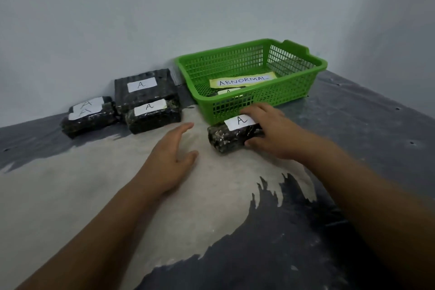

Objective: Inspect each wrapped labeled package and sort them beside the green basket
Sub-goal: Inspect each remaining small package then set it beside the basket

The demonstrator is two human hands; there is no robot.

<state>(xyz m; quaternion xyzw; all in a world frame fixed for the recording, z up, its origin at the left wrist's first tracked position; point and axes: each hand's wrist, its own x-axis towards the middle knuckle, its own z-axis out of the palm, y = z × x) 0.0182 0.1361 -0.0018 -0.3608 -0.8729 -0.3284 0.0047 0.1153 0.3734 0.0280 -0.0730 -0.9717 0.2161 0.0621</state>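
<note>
A dark wrapped package (226,137) with a white "A" label lies just in front of the green basket (303,87). My right hand (270,132) grips its right end, fingers over the top and thumb below. My left hand (173,160) hovers flat and open to the package's left, touching nothing I can see. Left of the basket sit three more "A" packages: a large one (143,89) at the back, a smaller one (153,116) in front of it, and one (88,116) at the far left. Inside the basket lie an "ABNORMAL" paper strip (243,79) and a partly hidden labelled package (227,92).
The worn grey and beige table (211,207) stands in a corner between pale walls (164,7). The basket stands close to the wall at the back right. The table's right edge runs diagonally past the basket.
</note>
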